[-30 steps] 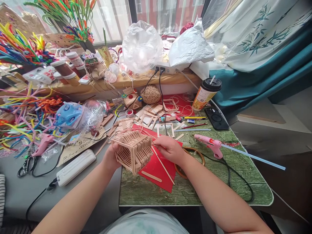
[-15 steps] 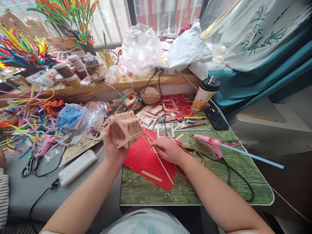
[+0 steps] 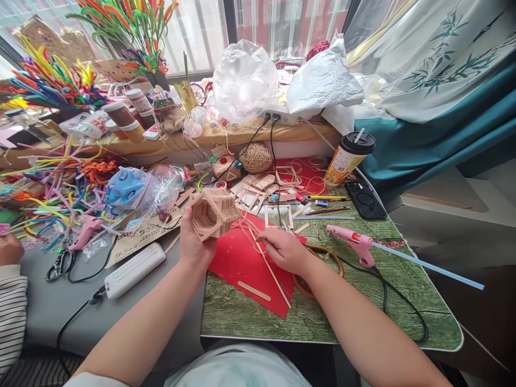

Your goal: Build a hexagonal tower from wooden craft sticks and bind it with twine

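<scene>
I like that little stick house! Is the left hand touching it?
Touching. The head view shows the left hand gripping the stick house from below.

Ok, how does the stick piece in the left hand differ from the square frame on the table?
The stick piece is a deep, many-layered hexagonal stack; the square frame is one flat layer. The left hand holds the stick piece up; the square frame lies on the table. Both are pale wood.

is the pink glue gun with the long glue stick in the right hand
No, the glue gun lies on the green table, apart from the right hand on the red sheet.
</scene>
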Available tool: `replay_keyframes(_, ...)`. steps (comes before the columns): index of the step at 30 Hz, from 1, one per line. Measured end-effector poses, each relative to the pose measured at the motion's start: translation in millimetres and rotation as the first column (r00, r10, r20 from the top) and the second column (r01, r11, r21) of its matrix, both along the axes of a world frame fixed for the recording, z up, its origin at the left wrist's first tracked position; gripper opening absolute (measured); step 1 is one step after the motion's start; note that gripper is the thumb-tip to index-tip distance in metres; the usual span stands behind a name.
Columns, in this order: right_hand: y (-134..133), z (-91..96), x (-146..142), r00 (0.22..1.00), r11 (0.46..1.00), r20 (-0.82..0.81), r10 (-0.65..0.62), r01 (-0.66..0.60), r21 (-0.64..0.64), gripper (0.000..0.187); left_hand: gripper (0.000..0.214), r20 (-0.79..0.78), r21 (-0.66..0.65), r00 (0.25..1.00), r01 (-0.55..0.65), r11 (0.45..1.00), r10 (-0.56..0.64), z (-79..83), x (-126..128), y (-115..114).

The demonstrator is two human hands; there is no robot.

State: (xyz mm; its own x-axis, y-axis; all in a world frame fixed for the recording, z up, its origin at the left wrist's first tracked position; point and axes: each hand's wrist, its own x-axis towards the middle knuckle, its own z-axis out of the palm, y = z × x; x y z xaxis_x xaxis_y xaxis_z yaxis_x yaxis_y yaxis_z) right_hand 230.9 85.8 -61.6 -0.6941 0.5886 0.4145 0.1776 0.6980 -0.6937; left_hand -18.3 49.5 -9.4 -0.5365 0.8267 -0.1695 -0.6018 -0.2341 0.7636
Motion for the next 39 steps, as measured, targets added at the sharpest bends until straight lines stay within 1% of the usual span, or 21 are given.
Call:
replay_keyframes(4,-3,4.0,-2,0.999,0.998,0.029,0.038,-0.039,0.05,0.024,0.044,-0.005,-0.039,1.0,-0.009,0.999,0.009,-5.4,1,0)
replay_keyframes(8,-5,4.1,-2,0.999,0.996,0.03,0.036,-0.039,0.086,0.024,0.048,-0.022,-0.09,1.0,-0.019,0.996,0.017,-10.2,6,1)
replay_keyframes(13,-6,6.0,-2,0.996,0.986,0.079,0.051,-0.062,0.153,0.021,0.044,-0.095,-0.09,0.995,-0.027,0.996,0.019,-15.1,16,3)
replay_keyframes(18,-7,10.1,-3,0.99,0.98,0.13,0.061,-0.084,0.179,0.017,0.046,-0.155,-0.093,0.987,0.018,0.995,-0.033,-18.3,25,2)
replay_keyframes(20,-7,10.8,-3,0.988,0.979,0.138,0.064,-0.089,0.183,0.018,0.046,-0.143,-0.106,0.989,0.021,0.994,-0.036,-18.3,25,2)
replay_keyframes(25,-8,10.6,-2,0.989,0.979,0.128,0.068,-0.091,0.181,0.018,0.044,-0.062,-0.171,0.997,-0.051,0.984,0.041,-12.6,20,2)
replay_keyframes(28,-9,11.7,-3,0.99,0.983,0.121,0.065,-0.085,0.165,0.018,0.046,-0.003,-0.215,1.0,-0.022,0.976,0.021,-8.2,17,2)
replay_keyframes(30,-10,13.1,-4,0.99,0.981,0.123,0.068,-0.089,0.172,0.018,0.046,0.015,-0.213,1.0,-0.006,0.977,0.01,-7.4,15,3)
replay_keyframes(36,-12,15.4,-6,0.982,0.968,0.172,0.077,-0.115,0.224,0.018,0.046,0.016,-0.191,0.999,-0.026,0.981,0.03,-13.3,13,6)
replay_keyframes(39,-12,13.7,-7,0.982,0.97,0.171,0.084,-0.12,0.213,0.02,0.047,0.038,-0.2,0.999,-0.027,0.979,0.035,-15.3,15,6)
